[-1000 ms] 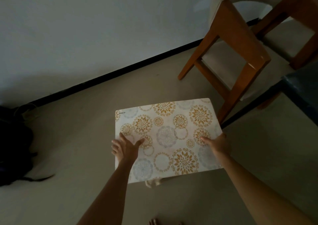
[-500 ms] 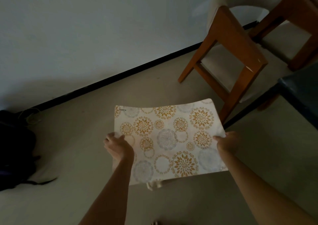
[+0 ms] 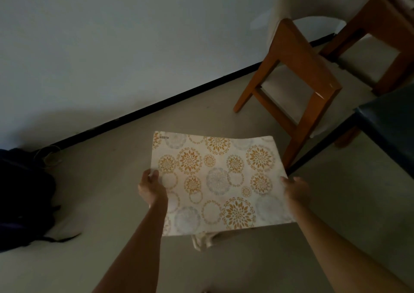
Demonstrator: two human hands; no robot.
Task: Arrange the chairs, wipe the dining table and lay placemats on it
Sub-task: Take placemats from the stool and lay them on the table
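Placemat held above the floor, left of the dining table; left hand and right hand pinch its side edges. We judge it light, thin and floppy, so we support both edges.

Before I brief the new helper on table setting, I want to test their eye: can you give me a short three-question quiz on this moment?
1. True or false: both hands, the left hand and the right hand, hold the floral placemat by its side edges.
2. Multiple choice: where is the placemat? A) flat on the dark table B) held in the air above the floor C) draped over the wooden chair
3. Fill in: the dark bag lies on the floor at the ______ of the view, near the wall.

Key: 1 true; 2 B; 3 left
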